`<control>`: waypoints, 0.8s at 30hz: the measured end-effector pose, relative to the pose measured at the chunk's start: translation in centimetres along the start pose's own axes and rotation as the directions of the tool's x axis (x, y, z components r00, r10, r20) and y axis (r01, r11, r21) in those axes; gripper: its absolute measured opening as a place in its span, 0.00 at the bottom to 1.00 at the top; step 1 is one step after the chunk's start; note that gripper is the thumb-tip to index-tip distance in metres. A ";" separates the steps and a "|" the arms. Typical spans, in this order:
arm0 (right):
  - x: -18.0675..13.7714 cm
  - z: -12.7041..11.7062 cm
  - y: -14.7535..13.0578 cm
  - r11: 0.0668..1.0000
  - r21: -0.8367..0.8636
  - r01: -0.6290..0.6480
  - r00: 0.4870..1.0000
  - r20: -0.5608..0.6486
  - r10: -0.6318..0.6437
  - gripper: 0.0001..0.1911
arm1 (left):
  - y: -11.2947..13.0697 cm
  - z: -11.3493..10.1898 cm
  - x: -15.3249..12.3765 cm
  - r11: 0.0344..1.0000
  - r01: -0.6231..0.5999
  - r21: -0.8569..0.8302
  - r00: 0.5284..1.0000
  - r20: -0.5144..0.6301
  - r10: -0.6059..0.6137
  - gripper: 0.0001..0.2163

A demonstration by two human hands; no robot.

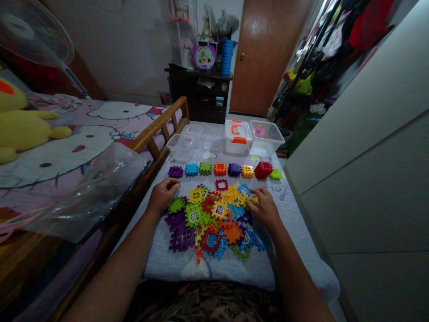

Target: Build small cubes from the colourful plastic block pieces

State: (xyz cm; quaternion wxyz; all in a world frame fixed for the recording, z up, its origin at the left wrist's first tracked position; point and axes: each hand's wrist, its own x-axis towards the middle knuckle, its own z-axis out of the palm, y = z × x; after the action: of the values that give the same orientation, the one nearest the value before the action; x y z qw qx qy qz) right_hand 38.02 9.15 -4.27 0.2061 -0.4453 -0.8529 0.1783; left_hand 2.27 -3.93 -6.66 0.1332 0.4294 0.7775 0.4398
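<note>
- Reference: centre of heap as dial centre, 12 o'clock pointing away from the person.
- Interlocking plastic tiles (214,219): mixed colours, loosely overlapped in a heap on a pale printed cloth (298,232).
- Heap detail: purple tiles (181,239) at 8 o'clock; solid orange tile (233,233) at 4; yellow tile with white window insert (219,210) near centre.
- Left hand (163,196): at 10 o'clock, fingers bent, fingertips drawn together just short of the purple stack. Cannot tell whether anything is pinched.
- Right hand (266,208): between 2 and 3 o'clock, fingers half-curled, thumb and index apart over the yellow tiles (248,200) at heap edge. Cannot tell whether it grips one.
- Red square frame tile (221,184): at 12 o'clock, between heap and row.
- Row beyond heap, from about 10:30 to 2 o'clock: purple stack (175,172), blue, green, orange, indigo, yellow, red stack (263,170), light green piece (275,174).
- Lidded clear box with orange clips (237,137): between 12 and 1 o'clock, past row.
- Open clear bin (268,145): between 1 and 2, pink item inside.
</note>
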 end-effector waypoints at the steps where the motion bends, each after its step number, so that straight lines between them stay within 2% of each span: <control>1: -0.1 -0.1 0.0 1.000 -0.016 0.026 0.999 0.030 -0.026 0.20 | 0.1 0.0 0.0 1.000 -0.003 -0.001 1.000 -0.001 0.003 0.16; 3: -0.2 -0.1 -0.1 0.997 -0.053 0.050 0.995 0.089 -0.045 0.22 | 0.2 0.0 0.0 1.000 -0.005 -0.001 1.000 -0.004 0.005 0.16; 5: -0.2 0.0 -0.3 0.995 -0.093 0.029 0.992 0.123 -0.017 0.19 | 0.2 -0.1 0.0 1.000 -0.001 0.000 1.000 -0.004 0.001 0.17; 10: 0.0 0.8 -0.2 0.996 -0.086 -0.003 0.996 0.086 0.011 0.13 | 0.1 -0.1 0.0 1.000 0.000 -0.009 1.000 0.007 0.000 0.17; 17: 0.0 1.0 0.6 0.997 -0.071 0.034 0.998 0.050 -0.030 0.20 | -0.2 0.0 0.0 1.000 -0.005 -0.004 1.000 0.007 0.005 0.16; 24: 0.4 1.1 -0.3 0.988 -0.153 0.032 0.992 0.122 -0.013 0.18 | -0.2 0.0 0.0 1.000 -0.004 0.007 1.000 0.005 0.004 0.17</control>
State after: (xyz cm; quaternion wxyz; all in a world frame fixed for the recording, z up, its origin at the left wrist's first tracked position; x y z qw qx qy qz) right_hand 37.05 9.19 -5.00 0.1210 -0.4387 -0.8800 0.1360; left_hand 2.11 -3.97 -6.84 0.1330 0.4325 0.7778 0.4363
